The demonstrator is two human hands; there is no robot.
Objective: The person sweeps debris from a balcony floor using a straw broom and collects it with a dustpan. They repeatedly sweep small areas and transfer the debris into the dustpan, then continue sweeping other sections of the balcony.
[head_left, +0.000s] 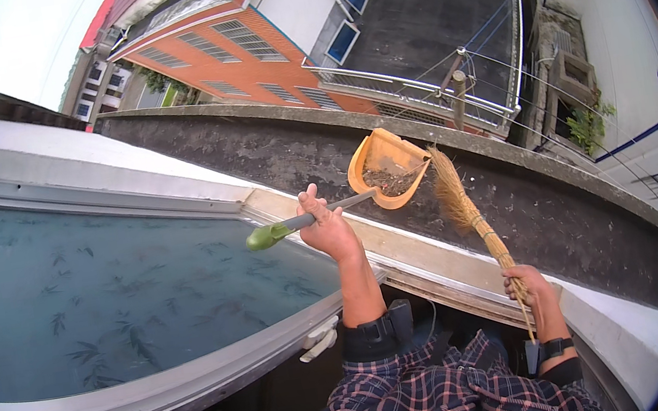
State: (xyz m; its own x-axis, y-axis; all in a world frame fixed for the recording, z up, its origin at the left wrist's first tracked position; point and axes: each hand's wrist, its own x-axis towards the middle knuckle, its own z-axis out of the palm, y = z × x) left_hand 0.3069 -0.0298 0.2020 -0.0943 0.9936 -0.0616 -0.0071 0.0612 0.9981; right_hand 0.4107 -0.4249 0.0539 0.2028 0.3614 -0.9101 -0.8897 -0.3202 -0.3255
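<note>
My left hand [335, 237] holds the long handle of an orange dustpan [386, 151], with a couple of fingers stretched out past it. A green grip [267, 236] caps the near end of that handle. Dry debris [393, 180] lies in the pan. Lower right, my right hand [531, 284] is wrapped around the thin end of a straw broom [486, 231]. The broom's bristles fan out just right of the pan, over the dark ledge; whether they touch it I cannot tell.
An outward-swung window [128, 286] with frosted, leaf-patterned glass takes up the left. Before me runs the window sill [429, 246], and beyond it a dark ledge [252, 145] with a low concrete edge [588, 175]. Wires, a post [459, 97] and neighbouring buildings stand farther off.
</note>
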